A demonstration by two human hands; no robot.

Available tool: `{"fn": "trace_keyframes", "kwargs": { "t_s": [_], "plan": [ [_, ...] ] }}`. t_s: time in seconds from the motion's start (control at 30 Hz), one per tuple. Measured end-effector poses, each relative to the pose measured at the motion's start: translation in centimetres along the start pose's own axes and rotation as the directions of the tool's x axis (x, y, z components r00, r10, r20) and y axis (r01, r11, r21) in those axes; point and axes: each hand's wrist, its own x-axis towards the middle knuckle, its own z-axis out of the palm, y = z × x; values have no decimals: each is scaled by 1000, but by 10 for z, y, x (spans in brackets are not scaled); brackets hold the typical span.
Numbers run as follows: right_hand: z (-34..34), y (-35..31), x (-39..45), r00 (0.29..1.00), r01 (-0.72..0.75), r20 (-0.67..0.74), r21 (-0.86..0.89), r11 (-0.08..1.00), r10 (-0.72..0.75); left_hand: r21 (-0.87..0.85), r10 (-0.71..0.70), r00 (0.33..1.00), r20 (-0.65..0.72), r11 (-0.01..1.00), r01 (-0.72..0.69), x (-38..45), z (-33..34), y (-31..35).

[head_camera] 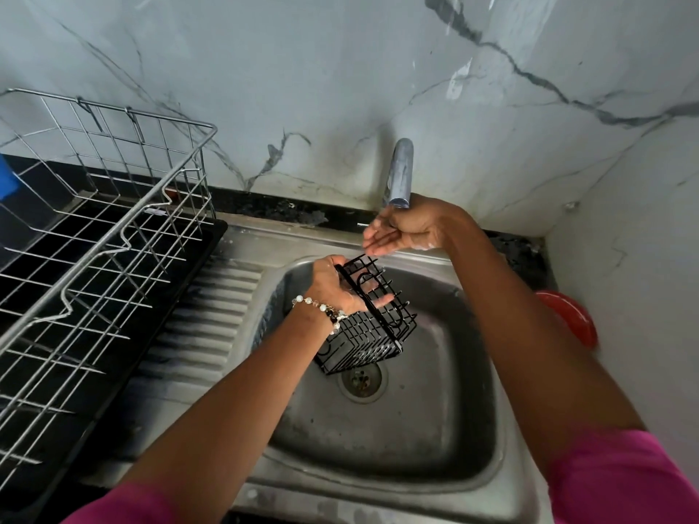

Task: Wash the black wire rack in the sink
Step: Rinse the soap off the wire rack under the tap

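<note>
My left hand grips the black wire rack above the drain (light, stiff, probably slippery; hold its frame), right hand fingers released under the tap.

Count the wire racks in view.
2. A black rack held by the left hand over the sink; a steel dish rack on the left counter.

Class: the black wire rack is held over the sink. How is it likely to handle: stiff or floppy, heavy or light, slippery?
The black wire rack probably stays stiff: its grid keeps its box shape while tilted. It seems light, since the left hand alone grips it above the sink. It may be slippery, as the hand looks wet.
</note>
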Motion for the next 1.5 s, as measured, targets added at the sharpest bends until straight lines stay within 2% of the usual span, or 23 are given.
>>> {"fn": "trace_keyframes", "kwargs": {
  "t_s": [0.1,0.27,0.43,0.53,0.63,0.77,0.87,0.97,1.07,1.17,1.27,1.37,1.43,1.5],
  "plan": [
    [-1,0,-4,999,11,44,23,1000,-12,-30,-12,1000,2,999,12,6,-2,3],
    [-5,1,-21,971,53,225,105,993,-76,-101,23,1000,-8,995,-23,12,-3,2],
    [-6,8,-30,971,105,201,121,987,-127,-175,42,999,11,984,-40,15,4,-2],
    [-9,13,-37,950,132,256,187,974,-178,-209,66,998,6,976,-63,19,9,-7],
    [-12,14,-42,974,151,146,138,979,-171,-253,94,995,19,964,-86,22,12,-12],
    [-10,15,-51,935,170,271,222,960,-228,-294,179,984,-22,939,-178,30,16,-14],
    [-10,14,-53,958,175,189,205,963,-214,-298,185,982,-41,936,-188,30,18,-17],
    [-5,16,-52,949,164,228,237,957,-219,-271,200,979,-33,941,-201,31,19,-19],
    [-2,16,-52,966,154,169,222,963,-194,-249,198,979,-38,947,-202,33,19,-24],
    [2,17,-52,957,133,217,260,956,-192,-201,216,975,-42,954,-221,32,20,-25],
    [0,17,-51,979,138,119,225,964,-168,-191,181,983,-36,964,-184,33,19,-27],
    [1,18,-50,972,129,157,264,956,-174,-197,178,984,-18,964,-178,29,19,-29],
    [0,17,-50,983,135,86,235,962,-159,-201,157,987,-12,967,-156,28,20,-29],
    [-2,18,-49,983,141,79,249,958,-165,-171,143,990,-8,975,-142,26,19,-30]
  ]
}}
